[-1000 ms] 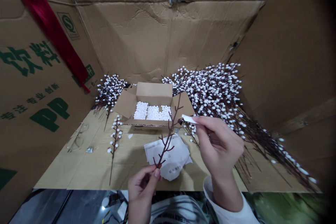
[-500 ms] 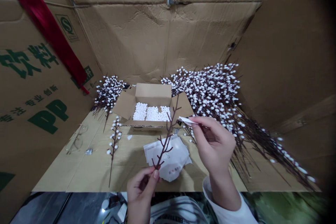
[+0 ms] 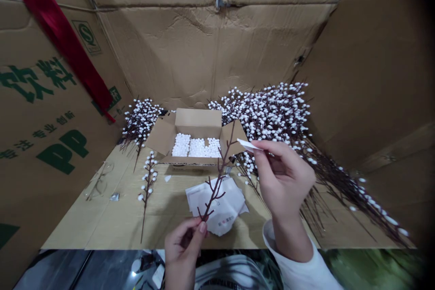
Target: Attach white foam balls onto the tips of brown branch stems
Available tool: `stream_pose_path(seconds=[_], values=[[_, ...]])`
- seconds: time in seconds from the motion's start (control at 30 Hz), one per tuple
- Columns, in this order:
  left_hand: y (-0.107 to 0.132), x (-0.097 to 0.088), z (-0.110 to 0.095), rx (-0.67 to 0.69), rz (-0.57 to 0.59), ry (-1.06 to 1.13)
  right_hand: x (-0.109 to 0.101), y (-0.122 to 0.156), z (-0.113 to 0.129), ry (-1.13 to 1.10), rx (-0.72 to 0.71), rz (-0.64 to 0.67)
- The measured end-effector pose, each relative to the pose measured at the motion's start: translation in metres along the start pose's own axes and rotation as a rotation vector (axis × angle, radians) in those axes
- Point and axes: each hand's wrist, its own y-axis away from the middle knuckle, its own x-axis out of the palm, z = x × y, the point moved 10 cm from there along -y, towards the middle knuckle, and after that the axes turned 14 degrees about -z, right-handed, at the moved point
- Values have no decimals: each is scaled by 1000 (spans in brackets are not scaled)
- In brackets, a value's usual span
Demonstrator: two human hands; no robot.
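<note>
My left hand [image 3: 185, 242] pinches the bottom of a bare dark-brown branch [image 3: 217, 180] and holds it upright over the cardboard table [image 3: 102, 219]. My right hand [image 3: 283, 179] is closed on a small white pointed piece [image 3: 247, 145], its tip close to the branch's upper twigs. Behind the branch stands a small open carton [image 3: 199, 123] filled with white foam balls [image 3: 197, 146]. A crumpled white plastic bag [image 3: 220, 201] lies under the branch.
A big heap of branches with white balls [image 3: 282, 118] covers the right side. A smaller bundle [image 3: 141, 118] leans at the back left, and one finished branch [image 3: 148, 181] lies flat on the table. Cardboard walls enclose the space; a red ribbon [image 3: 57, 31] hangs at left.
My right hand has risen slightly with the white piece, now beside the branch's top twig. The left hand and branch have hardly moved.
</note>
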Motion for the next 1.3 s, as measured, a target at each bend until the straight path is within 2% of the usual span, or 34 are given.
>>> stream_pose_path(seconds=[0.13,0.23,0.43,0.67,0.8,1.07,1.3], values=[[0,0,1,-9,-3,14,2,1,-1,7,0,22],[-1,0,1,2,-4,18,-5,-2,-2,-2,17,-47],[-5,-9,0,21,-96,2,-16,-4,13,13,-104,-101],[-1,-6,-20,174,-66,-54,-15,4,28,-8,-223,-85],[0,-5,-27,214,-64,-73,-9,6,31,-12,-249,-49],[0,-4,-29,244,-31,-77,-4,5,30,4,-238,-14],[2,-1,-35,290,-8,-82,-14,4,30,-13,-206,-89]])
